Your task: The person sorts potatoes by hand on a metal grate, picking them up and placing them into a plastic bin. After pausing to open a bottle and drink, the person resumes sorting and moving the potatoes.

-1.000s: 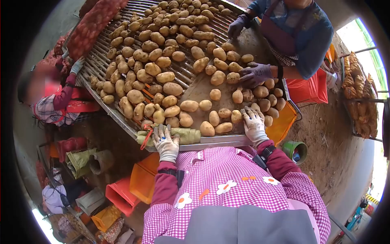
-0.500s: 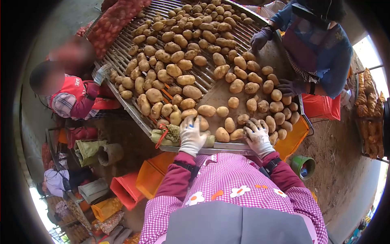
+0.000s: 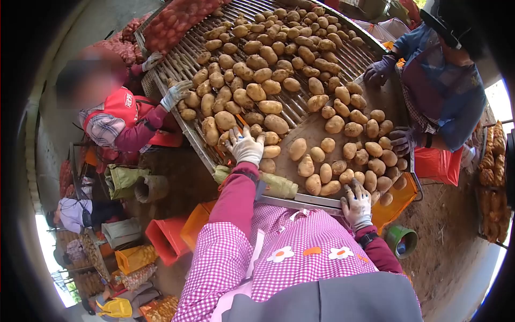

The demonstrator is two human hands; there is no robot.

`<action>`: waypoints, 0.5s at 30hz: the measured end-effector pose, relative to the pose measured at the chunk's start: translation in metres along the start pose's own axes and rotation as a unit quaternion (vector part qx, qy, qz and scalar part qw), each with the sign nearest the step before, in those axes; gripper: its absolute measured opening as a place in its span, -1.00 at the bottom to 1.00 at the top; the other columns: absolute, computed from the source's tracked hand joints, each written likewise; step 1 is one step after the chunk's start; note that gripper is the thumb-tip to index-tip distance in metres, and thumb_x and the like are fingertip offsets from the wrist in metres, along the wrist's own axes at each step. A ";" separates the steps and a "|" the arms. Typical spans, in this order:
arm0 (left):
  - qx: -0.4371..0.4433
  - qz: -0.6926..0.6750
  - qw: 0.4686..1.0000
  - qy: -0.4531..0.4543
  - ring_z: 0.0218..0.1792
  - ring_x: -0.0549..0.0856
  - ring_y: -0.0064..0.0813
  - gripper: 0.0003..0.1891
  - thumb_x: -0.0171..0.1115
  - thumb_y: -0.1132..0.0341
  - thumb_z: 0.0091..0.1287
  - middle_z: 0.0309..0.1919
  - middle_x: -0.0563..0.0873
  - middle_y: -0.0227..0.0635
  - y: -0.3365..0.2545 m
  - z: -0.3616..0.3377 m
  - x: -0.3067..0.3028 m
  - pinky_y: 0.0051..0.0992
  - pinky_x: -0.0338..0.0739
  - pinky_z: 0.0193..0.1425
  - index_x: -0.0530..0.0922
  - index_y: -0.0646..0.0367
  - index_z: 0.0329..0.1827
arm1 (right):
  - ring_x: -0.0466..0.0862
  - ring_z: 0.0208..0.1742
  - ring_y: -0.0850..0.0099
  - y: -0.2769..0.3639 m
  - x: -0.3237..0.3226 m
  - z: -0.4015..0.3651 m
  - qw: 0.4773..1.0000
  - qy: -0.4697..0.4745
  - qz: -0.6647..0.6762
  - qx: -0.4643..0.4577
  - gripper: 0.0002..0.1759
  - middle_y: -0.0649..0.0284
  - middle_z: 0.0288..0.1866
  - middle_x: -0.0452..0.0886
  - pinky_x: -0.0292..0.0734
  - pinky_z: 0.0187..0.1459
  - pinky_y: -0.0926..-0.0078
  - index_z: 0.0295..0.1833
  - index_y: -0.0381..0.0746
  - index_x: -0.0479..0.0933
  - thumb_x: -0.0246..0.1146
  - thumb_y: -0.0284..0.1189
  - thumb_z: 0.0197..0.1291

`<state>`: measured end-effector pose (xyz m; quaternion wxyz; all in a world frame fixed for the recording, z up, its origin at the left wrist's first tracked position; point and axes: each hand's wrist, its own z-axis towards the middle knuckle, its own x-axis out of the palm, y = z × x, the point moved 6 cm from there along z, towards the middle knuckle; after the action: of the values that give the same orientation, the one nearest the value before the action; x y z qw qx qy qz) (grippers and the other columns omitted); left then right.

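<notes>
Your left hand [image 3: 246, 146] is resting palm-down on potatoes [image 3: 276, 124], its grip released and fingers splayed. Your right hand [image 3: 358, 206] is resting at the near edge of the desk [image 3: 308, 131], fingertips beside further potatoes; its palm is facing away, so whether this grip is grasping anything, you cannot tell. The potatoes are lying loose across the desk, probably promising firm, modestly heavy, slightly dusty handling, bruising if dropped; the rounded middle is offering the surest hold. Dozens are crowding beyond exact count; one rolled cloth [image 3: 280, 185] is lying nearby.
</notes>
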<state>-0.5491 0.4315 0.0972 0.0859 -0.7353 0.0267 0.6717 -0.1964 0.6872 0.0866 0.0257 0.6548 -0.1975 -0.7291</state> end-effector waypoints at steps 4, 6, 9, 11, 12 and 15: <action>0.015 -0.015 0.998 0.066 0.79 0.06 -0.04 -0.03 0.17 -0.44 0.45 0.74 0.27 -0.06 -0.006 -0.008 0.015 0.19 -0.15 0.80 0.30 0.04 0.75 | 0.48 0.56 -0.01 -0.002 0.003 -0.002 1.000 0.003 0.007 0.008 -0.42 -0.06 0.60 0.46 0.36 0.50 -0.01 0.42 -0.24 0.61 0.38 -0.23 0.36; 0.089 -0.011 0.994 0.070 0.75 0.19 0.00 0.00 0.31 -0.40 0.36 0.68 0.40 -0.07 -0.031 -0.028 -0.004 0.20 -0.07 0.78 0.32 0.04 0.73 | 0.47 0.56 -0.01 -0.002 0.004 -0.003 1.000 -0.001 0.008 0.008 -0.43 -0.06 0.60 0.46 0.36 0.50 -0.01 0.41 -0.25 0.61 0.38 -0.24 0.36; 0.245 -0.200 0.944 0.099 0.57 0.50 0.03 -0.18 0.52 -0.17 0.31 0.62 0.46 0.02 -0.047 -0.037 -0.017 -0.03 0.22 0.72 0.54 0.07 0.56 | 0.48 0.56 -0.02 -0.001 0.003 -0.001 1.000 -0.003 0.011 0.007 -0.46 -0.06 0.60 0.47 0.39 0.48 -0.01 0.37 -0.29 0.63 0.38 -0.27 0.35; 0.205 -0.172 0.964 -0.006 0.61 0.44 0.03 -0.14 0.54 -0.15 0.32 0.64 0.45 -0.02 -0.024 -0.005 -0.015 -0.10 0.36 0.66 0.48 0.05 0.62 | 0.48 0.56 -0.02 -0.005 0.009 -0.003 1.000 -0.004 0.011 0.007 -0.46 -0.05 0.59 0.47 0.40 0.47 -0.01 0.35 -0.30 0.64 0.38 -0.27 0.34; 0.149 -0.170 0.970 -0.085 0.59 0.45 0.00 -0.15 0.55 -0.15 0.32 0.64 0.43 -0.02 -0.005 0.013 -0.025 -0.09 0.35 0.67 0.50 0.06 0.60 | 0.48 0.55 -0.03 -0.004 0.007 -0.002 1.000 -0.005 0.012 0.009 -0.48 -0.05 0.59 0.47 0.41 0.47 -0.01 0.33 -0.32 0.65 0.38 -0.27 0.34; -0.146 -0.112 0.970 -0.158 0.63 0.38 -0.03 -0.08 0.58 -0.28 0.22 0.63 0.38 -0.02 0.071 0.080 -0.020 -0.14 0.38 0.65 0.47 0.01 0.56 | 0.49 0.54 -0.04 -0.004 0.008 -0.004 1.000 -0.002 -0.001 0.007 -0.49 -0.05 0.59 0.47 0.41 0.48 -0.02 0.32 -0.32 0.65 0.37 -0.28 0.34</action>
<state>-0.6409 0.3729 0.1037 0.0555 -0.6226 -0.1686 0.7622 -0.1931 0.6873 0.0773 0.0198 0.6536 -0.2019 -0.7291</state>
